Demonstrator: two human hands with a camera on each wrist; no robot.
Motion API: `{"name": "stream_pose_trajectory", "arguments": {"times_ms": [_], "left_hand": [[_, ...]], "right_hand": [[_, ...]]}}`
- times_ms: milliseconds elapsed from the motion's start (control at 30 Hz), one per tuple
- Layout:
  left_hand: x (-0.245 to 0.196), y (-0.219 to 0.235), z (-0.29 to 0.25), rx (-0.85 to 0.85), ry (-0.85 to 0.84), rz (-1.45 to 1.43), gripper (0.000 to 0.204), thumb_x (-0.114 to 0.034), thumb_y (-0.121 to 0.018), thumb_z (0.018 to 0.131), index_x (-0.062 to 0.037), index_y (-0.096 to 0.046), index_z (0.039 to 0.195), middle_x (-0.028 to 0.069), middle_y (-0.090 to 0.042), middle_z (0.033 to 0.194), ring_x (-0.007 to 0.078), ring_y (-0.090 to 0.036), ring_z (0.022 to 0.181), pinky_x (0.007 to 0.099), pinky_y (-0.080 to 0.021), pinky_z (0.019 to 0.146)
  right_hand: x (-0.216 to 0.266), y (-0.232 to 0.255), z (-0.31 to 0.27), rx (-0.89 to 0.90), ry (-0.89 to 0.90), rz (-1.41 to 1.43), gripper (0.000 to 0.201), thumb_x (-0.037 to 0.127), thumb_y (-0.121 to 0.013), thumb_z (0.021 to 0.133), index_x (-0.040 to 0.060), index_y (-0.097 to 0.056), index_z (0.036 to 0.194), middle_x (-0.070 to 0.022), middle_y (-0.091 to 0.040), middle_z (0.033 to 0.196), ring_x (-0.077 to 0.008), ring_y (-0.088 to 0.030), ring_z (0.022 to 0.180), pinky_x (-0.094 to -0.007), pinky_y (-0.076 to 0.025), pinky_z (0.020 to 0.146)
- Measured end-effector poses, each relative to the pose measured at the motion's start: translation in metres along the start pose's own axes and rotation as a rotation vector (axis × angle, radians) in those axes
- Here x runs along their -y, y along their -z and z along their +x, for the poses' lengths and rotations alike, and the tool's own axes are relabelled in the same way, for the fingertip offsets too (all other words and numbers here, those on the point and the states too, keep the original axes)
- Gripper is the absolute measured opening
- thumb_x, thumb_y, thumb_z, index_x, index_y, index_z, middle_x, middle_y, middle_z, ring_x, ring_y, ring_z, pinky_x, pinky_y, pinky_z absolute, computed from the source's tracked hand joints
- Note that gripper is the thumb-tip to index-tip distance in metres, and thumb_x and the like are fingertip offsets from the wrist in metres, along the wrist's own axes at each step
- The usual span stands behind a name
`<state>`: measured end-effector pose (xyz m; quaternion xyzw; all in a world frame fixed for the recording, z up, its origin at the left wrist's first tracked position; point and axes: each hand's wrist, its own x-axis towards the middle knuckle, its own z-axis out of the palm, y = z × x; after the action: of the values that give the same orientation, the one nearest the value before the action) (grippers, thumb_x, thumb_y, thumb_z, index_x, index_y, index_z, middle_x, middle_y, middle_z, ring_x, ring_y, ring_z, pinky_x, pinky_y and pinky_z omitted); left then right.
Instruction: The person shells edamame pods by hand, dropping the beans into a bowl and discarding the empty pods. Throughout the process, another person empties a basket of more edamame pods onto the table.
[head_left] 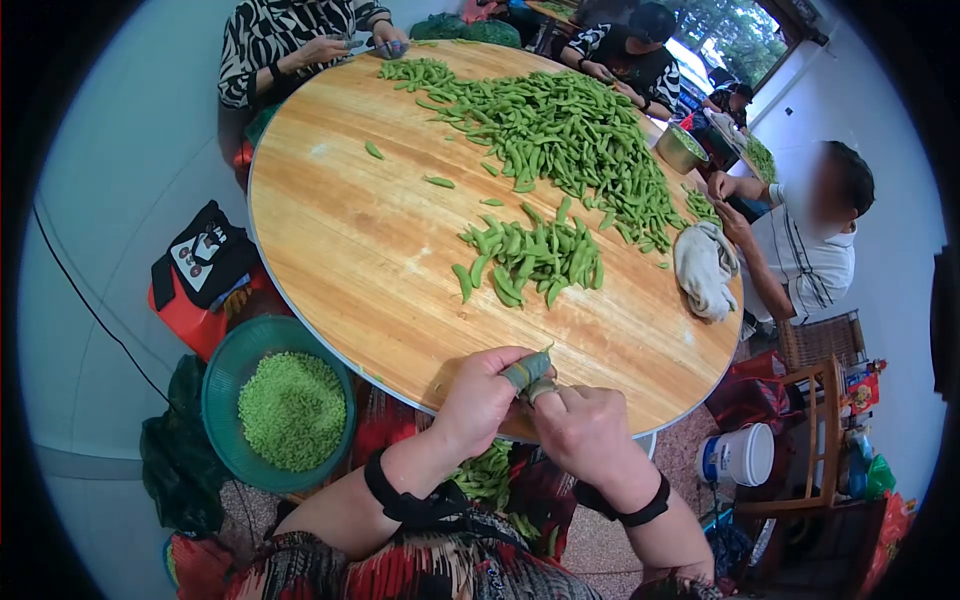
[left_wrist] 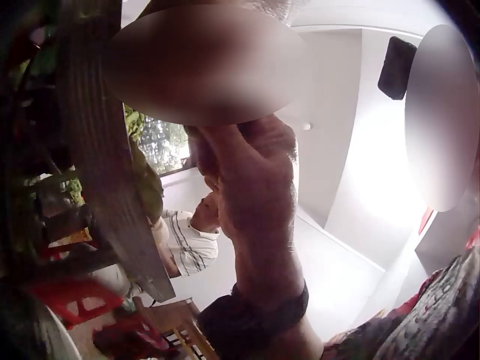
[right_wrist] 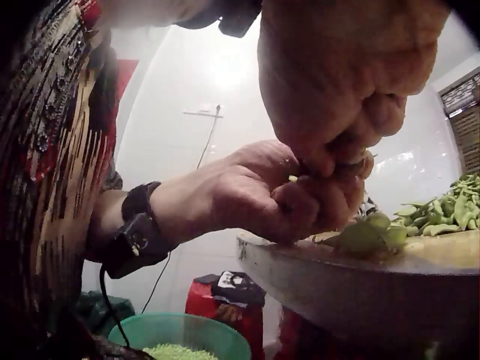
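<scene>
My left hand (head_left: 475,402) and right hand (head_left: 590,428) meet over the near edge of the round table. Their curled fingertips pinch a green soybean pod (right_wrist: 367,236) between them, seen largest in the right wrist view. A grey-green wrap (head_left: 527,371) with a yellow band covers the left thumb. Fingers hide most of the pod in the head view. A small pale green bit (right_wrist: 292,178) shows at the left fingers. Just beyond the hands lies a small pile of pods (head_left: 540,255), with a far larger heap (head_left: 570,130) behind it.
A teal basket (head_left: 222,440) of shelled beans stands below the table (head_left: 340,230) at left. More pods (head_left: 487,475) lie at my lap. A cloth (head_left: 705,270) and metal bowl (head_left: 682,148) sit at the table's right. Several people work around it; a white bucket (head_left: 738,456) stands right.
</scene>
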<state>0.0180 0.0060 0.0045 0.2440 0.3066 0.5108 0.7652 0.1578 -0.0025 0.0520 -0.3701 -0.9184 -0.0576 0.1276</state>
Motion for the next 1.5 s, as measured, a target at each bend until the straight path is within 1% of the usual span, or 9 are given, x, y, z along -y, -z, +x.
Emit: {"name": "stream_pose_trajectory", "arguments": {"times_ms": [367,533,667,700,867,967,1067,1167,1500], "left_hand": [[0.005,0.005,-0.007,-0.114,-0.015,-0.011,0.017,-0.003,-0.047,0.086,0.0019,-0.060,0.095,0.0025,-0.058,0.079,0.0067,-0.049,0.063,0.0193,-0.039,0.053],[-0.020,0.028,-0.024,-0.087,-0.021,-0.196,0.024,0.000,-0.045,0.084,0.0023,-0.056,0.105,0.0018,-0.052,0.079,0.0046,-0.041,0.056,0.0156,-0.027,0.043],[-0.058,0.079,-0.072,-0.272,-0.391,-0.021,0.024,-0.007,-0.047,0.088,0.0001,-0.055,0.109,-0.0007,-0.053,0.078,0.0018,-0.041,0.055,0.0135,-0.026,0.041],[-0.063,0.094,-0.081,-0.385,-0.487,-0.007,0.024,-0.007,-0.047,0.087,-0.0006,-0.056,0.108,-0.0012,-0.053,0.079,0.0014,-0.041,0.055,0.0138,-0.027,0.041],[-0.063,0.205,-0.109,-0.717,-0.548,0.258,0.023,0.000,-0.052,0.081,0.0009,-0.059,0.103,0.0042,-0.055,0.084,0.0074,-0.050,0.063,0.0177,-0.040,0.052],[-0.038,0.266,-0.121,-0.516,-0.293,1.013,0.030,0.005,-0.055,0.076,0.0004,-0.059,0.106,0.0074,-0.058,0.091,0.0164,-0.056,0.084,0.0263,-0.046,0.071],[-0.039,0.249,-0.124,-0.896,-0.278,1.844,0.037,0.008,-0.057,0.072,-0.0010,-0.059,0.108,0.0071,-0.059,0.092,0.0218,-0.052,0.100,0.0309,-0.042,0.085],[-0.069,0.205,-0.115,-0.968,-0.666,1.433,0.036,0.009,-0.056,0.074,-0.0038,-0.060,0.107,0.0039,-0.057,0.095,0.0173,-0.054,0.091,0.0280,-0.045,0.077],[-0.026,0.040,-0.012,0.052,-0.154,0.072,0.023,-0.001,-0.054,0.085,-0.0028,-0.058,0.108,0.0081,-0.061,0.093,0.0089,-0.053,0.066,0.0204,-0.041,0.055]], "right_hand": [[0.000,-0.003,0.013,0.010,-0.010,0.265,0.011,0.011,-0.060,0.074,0.0060,-0.051,0.071,-0.0084,-0.054,0.054,-0.0226,-0.055,0.045,-0.0319,-0.042,0.043],[-0.016,-0.007,0.022,-0.051,-0.716,1.338,0.018,0.016,-0.063,0.080,-0.0001,-0.060,0.074,-0.0108,-0.059,0.061,-0.0175,-0.053,0.047,-0.0276,-0.040,0.046],[-0.036,0.029,0.039,0.497,-0.120,0.784,0.019,0.021,-0.062,0.083,0.0024,-0.063,0.085,-0.0066,-0.059,0.063,-0.0114,-0.054,0.055,-0.0296,-0.041,0.051],[-0.047,-0.005,0.042,0.184,0.023,0.713,0.021,0.020,-0.063,0.079,0.0062,-0.064,0.095,-0.0092,-0.061,0.065,-0.0211,-0.059,0.058,-0.0346,-0.044,0.054],[-0.040,-0.034,0.121,0.149,-0.090,0.196,0.021,0.017,-0.057,0.078,0.0095,-0.062,0.097,-0.0134,-0.062,0.068,-0.0305,-0.061,0.064,-0.0399,-0.048,0.058],[-0.042,-0.046,0.130,0.206,-0.004,0.013,0.017,0.016,-0.051,0.081,0.0100,-0.061,0.094,-0.0138,-0.061,0.067,-0.0305,-0.062,0.066,-0.0407,-0.049,0.059],[-0.042,-0.037,0.117,0.259,0.012,0.034,0.016,0.017,-0.051,0.081,0.0092,-0.061,0.091,-0.0144,-0.061,0.065,-0.0311,-0.061,0.064,-0.0412,-0.048,0.057],[-0.051,-0.034,0.092,0.167,-0.081,0.220,0.015,0.018,-0.056,0.080,0.0071,-0.062,0.089,-0.0154,-0.060,0.064,-0.0288,-0.061,0.061,-0.0399,-0.047,0.055],[-0.006,-0.017,0.029,0.111,-0.647,1.437,0.024,0.026,-0.057,0.089,0.0051,-0.059,0.078,0.0056,-0.049,0.059,-0.0025,-0.040,0.051,-0.0193,-0.030,0.045]]}}
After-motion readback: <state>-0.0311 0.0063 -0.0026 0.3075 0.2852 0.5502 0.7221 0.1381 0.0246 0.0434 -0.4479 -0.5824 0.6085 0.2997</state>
